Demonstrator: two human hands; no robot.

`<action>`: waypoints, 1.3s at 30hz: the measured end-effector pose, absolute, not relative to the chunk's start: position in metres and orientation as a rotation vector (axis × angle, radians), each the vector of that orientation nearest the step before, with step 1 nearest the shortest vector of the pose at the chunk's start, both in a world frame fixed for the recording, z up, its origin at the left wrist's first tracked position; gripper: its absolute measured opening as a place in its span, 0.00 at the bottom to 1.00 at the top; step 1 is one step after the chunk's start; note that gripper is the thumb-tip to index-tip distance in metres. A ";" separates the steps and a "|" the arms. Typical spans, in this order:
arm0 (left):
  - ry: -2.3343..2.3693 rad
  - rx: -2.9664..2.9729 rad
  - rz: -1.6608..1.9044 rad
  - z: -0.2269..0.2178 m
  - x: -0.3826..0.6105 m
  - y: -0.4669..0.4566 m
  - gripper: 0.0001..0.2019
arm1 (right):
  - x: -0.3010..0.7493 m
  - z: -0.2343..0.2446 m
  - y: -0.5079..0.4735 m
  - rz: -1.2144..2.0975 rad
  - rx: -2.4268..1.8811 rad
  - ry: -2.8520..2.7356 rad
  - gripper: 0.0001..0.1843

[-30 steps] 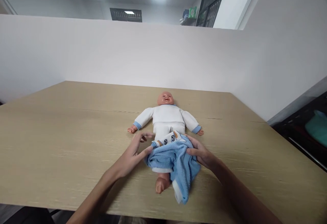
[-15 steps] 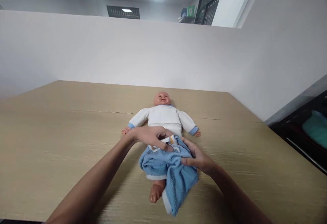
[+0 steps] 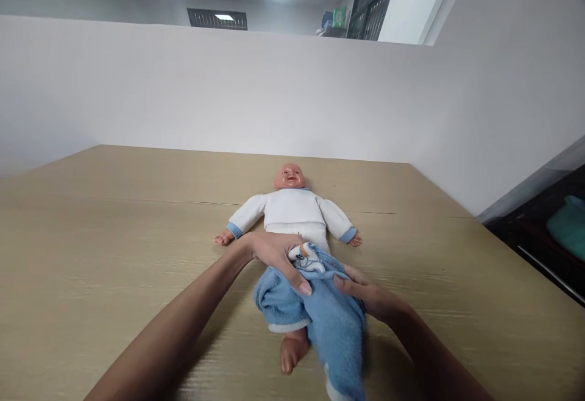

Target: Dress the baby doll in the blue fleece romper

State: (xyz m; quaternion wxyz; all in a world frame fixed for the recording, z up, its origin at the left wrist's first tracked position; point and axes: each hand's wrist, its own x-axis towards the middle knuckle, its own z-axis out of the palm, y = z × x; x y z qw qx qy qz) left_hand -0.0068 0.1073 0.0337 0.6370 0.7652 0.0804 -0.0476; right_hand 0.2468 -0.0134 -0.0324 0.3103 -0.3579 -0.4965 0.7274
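Note:
A baby doll (image 3: 293, 207) lies on its back, head away from me, in a white long-sleeved top with blue cuffs. Blue terry pants (image 3: 336, 322) with white hems cover its lower body. One bare foot (image 3: 292, 350) sticks out of the leg on the left; the other leg hangs long, its foot hidden. My left hand (image 3: 276, 253) is closed on the waistband by the printed patch, thumb on the cloth and fingertips out of sight. At the right side of the pants, my right hand (image 3: 369, 291) pinches the fabric between thumb and fingers.
The doll rests on a wide wooden table (image 3: 150, 236) with a seam across it. A white low wall (image 3: 256, 96) stands behind the far edge. At the right is a dark recess holding a teal item (image 3: 569, 227).
The pants' right leg has been drawn out straighter towards me and to the right. My right hand has moved lower and rightward; the bare foot has shifted slightly right.

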 end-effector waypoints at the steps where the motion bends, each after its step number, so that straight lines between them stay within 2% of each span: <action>1: 0.185 1.750 -0.103 0.034 -0.007 0.107 0.18 | 0.249 -0.029 -0.014 1.946 -0.946 -1.410 0.33; 5: 0.182 1.746 -0.122 0.034 -0.008 0.108 0.18 | 0.255 -0.024 -0.016 2.000 -0.933 -1.634 0.35; 9: 0.135 1.733 -0.154 0.034 -0.007 0.105 0.16 | 0.257 -0.033 -0.017 1.826 -0.906 -1.441 0.35; 12: 0.095 1.735 -0.171 0.037 -0.004 0.099 0.19 | 0.255 -0.032 -0.016 1.784 -0.943 -1.366 0.31; 15: 0.095 1.723 -0.164 0.039 -0.001 0.095 0.22 | 0.254 -0.024 -0.015 1.945 -0.922 -1.494 0.29; 19: 0.094 1.739 -0.152 0.038 -0.002 0.096 0.18 | 0.255 -0.017 -0.016 2.148 -0.772 -1.707 0.32; 25: 0.094 1.744 -0.109 0.038 -0.009 0.104 0.16 | 0.255 -0.033 -0.019 1.864 -0.920 -1.438 0.33; 28: 0.190 1.738 -0.074 0.036 -0.014 0.107 0.19 | 0.252 -0.037 -0.021 1.858 -1.015 -1.249 0.35; 31: 0.276 1.731 -0.063 0.032 -0.017 0.109 0.22 | 0.253 -0.035 -0.021 1.881 -1.092 -1.286 0.34; 36: 0.171 1.719 -0.110 0.030 -0.011 0.106 0.21 | 0.258 -0.026 -0.016 2.014 -0.835 -1.627 0.44; 39: 0.107 1.704 -0.171 0.034 -0.005 0.101 0.22 | 0.257 -0.023 -0.016 2.126 -0.684 -1.646 0.48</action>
